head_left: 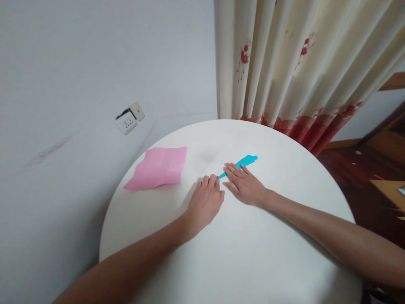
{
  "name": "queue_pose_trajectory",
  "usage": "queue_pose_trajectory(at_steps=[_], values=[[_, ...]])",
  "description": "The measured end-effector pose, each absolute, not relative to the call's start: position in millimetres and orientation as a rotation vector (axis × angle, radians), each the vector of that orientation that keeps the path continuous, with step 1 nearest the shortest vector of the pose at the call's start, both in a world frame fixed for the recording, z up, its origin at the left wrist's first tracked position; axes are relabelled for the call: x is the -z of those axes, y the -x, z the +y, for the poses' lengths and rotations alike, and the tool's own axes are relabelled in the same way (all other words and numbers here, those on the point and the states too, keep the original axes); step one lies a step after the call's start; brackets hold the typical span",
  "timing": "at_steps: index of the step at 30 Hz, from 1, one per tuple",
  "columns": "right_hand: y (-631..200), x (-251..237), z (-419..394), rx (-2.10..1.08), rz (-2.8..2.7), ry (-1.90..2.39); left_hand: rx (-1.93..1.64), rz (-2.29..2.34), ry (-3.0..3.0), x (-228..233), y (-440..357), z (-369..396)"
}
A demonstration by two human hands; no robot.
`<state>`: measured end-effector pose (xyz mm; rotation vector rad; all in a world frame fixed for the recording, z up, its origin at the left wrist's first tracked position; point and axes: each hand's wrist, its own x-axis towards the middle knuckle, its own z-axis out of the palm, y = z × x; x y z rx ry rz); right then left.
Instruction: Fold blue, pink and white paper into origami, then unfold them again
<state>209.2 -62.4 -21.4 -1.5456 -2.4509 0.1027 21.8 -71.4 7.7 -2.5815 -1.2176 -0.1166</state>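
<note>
Fingers of the right hand (245, 185) lay flat and together, pressing the folded blue paper (243, 162) at the table's (284, 253) twelve o'clock; the left hand (205, 202) curled beside its tip. Uneven pressure risked skewing the crease.

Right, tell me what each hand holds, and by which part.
Neither lifts anything. The right hand presses the blue paper flat near its lower end; the left hand rests beside it.
</note>
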Motion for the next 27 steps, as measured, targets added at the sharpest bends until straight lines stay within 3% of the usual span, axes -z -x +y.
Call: queue_pose_trajectory(at_steps=[18, 27], values=[[-216, 19, -60, -0.121, -2.46, 1.573, -0.096, -1.303, 2.597, -31, -6, -74], [-219, 15, -58, -0.137, -2.427, 1.463, 0.535, -1.305, 2.871, -8, 2, -33]])
